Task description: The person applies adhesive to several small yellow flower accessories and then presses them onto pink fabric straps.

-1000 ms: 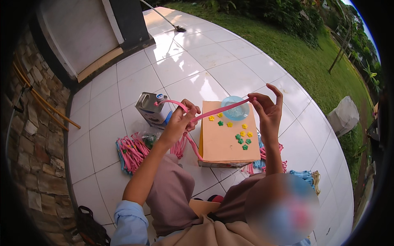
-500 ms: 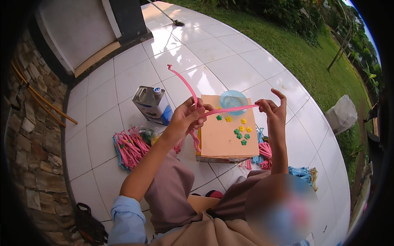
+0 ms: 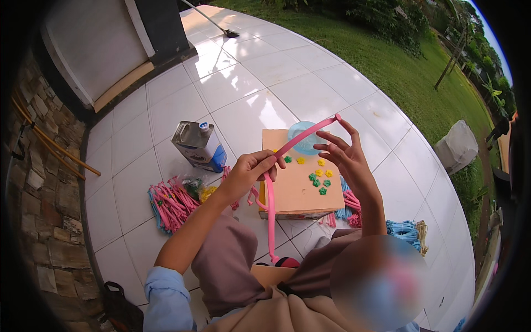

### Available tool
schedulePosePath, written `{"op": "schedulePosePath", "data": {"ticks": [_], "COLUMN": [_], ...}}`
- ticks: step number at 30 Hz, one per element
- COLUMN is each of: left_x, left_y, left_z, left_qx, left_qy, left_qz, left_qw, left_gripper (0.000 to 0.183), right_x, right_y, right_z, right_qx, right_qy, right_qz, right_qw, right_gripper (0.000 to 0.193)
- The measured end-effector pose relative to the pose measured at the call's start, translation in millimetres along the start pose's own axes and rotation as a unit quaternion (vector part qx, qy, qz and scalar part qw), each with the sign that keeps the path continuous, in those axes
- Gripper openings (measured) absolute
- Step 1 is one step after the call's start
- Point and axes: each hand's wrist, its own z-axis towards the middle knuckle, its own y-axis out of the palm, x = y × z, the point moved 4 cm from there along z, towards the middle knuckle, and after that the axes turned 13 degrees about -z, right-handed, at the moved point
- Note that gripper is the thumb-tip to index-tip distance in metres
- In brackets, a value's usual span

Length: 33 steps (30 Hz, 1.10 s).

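My left hand (image 3: 250, 172) pinches a long pink strip (image 3: 271, 213) near its middle. One length of the strip rises up and to the right, another hangs straight down, and a curled piece shows beside the left fingers. My right hand (image 3: 349, 157) has its fingers spread, with the index fingertip at or against the strip's raised end. Below the hands is a tan board (image 3: 287, 193) lying on a box. Small green flower-shaped pieces (image 3: 323, 191) and yellow ones (image 3: 321, 162) are scattered on it. A light blue translucent bowl (image 3: 301, 145) sits at the board's far edge, partly behind the strip.
A metal can (image 3: 193, 146) with a blue cap stands to the left. Bundled pink strips (image 3: 171, 202) lie near my left knee. Blue bundles (image 3: 402, 231) lie to the right. Beyond are a white sack (image 3: 458, 146) and a broom (image 3: 231, 34) on the tiles.
The strip's right end has risen as my right hand opened out from its pinch. The length that stuck up on the left now hangs below my left hand. The view has shifted slightly.
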Motion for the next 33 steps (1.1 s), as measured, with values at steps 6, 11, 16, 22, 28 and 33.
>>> {"op": "schedulePosePath", "data": {"ticks": [6,11,16,22,28,33], "left_x": [-3.4,-4.0,-6.9,-12.0,-13.7,0.3], "left_y": [2.9,-0.5,0.4,-2.3,-10.1,-13.4], "left_z": [-0.4,-0.7,-2.9,-2.4,-4.0,-2.3], "left_qx": [-0.007,-0.017,-0.069,-0.094,-0.053,-0.033], "left_qy": [-0.003,0.006,-0.033,-0.180,-0.082,-0.064], "left_qz": [0.111,0.121,0.086,-0.034,-0.119,-0.257], "left_qw": [0.994,0.992,0.993,0.979,0.988,0.964], "left_gripper": [0.024,0.020,0.015,0.022,0.024,0.019], "right_x": [-21.0,-22.2,-21.2,-0.9,5.1,44.3], "right_y": [-3.6,-2.8,-5.1,-13.1,-35.0,-76.9], "right_z": [1.2,-2.1,-3.1,4.0,6.4,12.6], "right_qx": [0.163,0.189,0.223,0.189,0.114,0.183], "right_qy": [-0.137,-0.177,-0.169,-0.156,-0.115,-0.039], "right_qz": [0.013,0.016,-0.033,-0.008,-0.052,-0.176], "right_qw": [0.977,0.966,0.960,0.969,0.985,0.967], "right_gripper": [0.074,0.068,0.066,0.064,0.061,0.043]}}
